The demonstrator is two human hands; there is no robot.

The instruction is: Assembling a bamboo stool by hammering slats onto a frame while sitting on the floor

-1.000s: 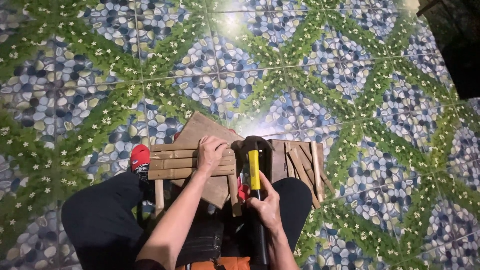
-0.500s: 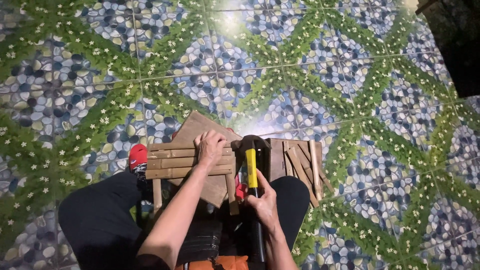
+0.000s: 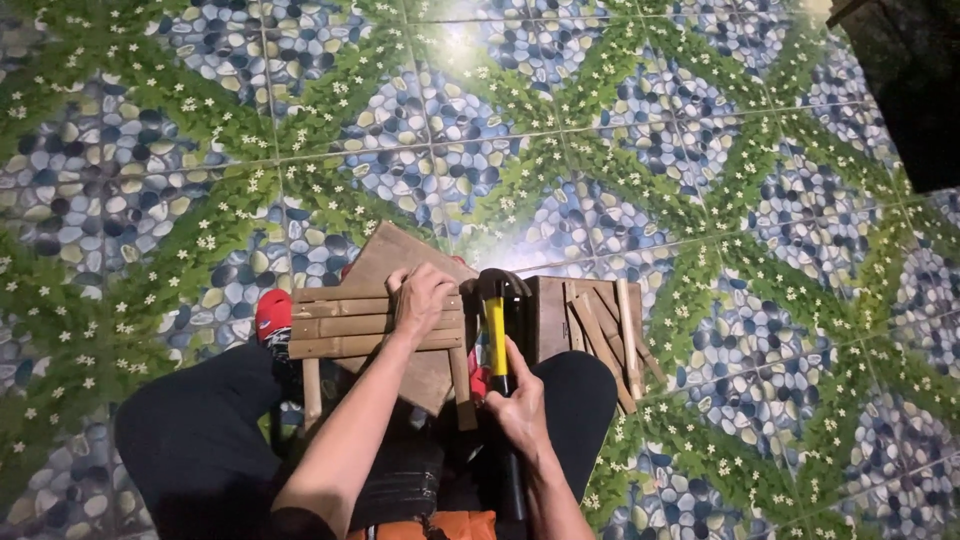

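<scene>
Pebble-and-leaf patterned tile floor [image 3: 640, 130]; on my lap, slatted wooden frame [image 3: 345, 325], stiff, light, left hand [image 3: 420, 300] fingers pressed flat on it; right hand [image 3: 518, 400] fingers wrapped round yellow-handled hammer [image 3: 495, 330], head-heavy, best gripped low on the handle

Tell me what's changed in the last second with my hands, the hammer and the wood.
Almost nothing. The view shifted slightly; no clear move of hands or tool shows. The left hand stays pressed flat on the slats, and the right hand keeps its grip on the hammer, head resting by the slats' right end. Nothing was picked up or let go. The loose sticks on the right lie as before.
</scene>
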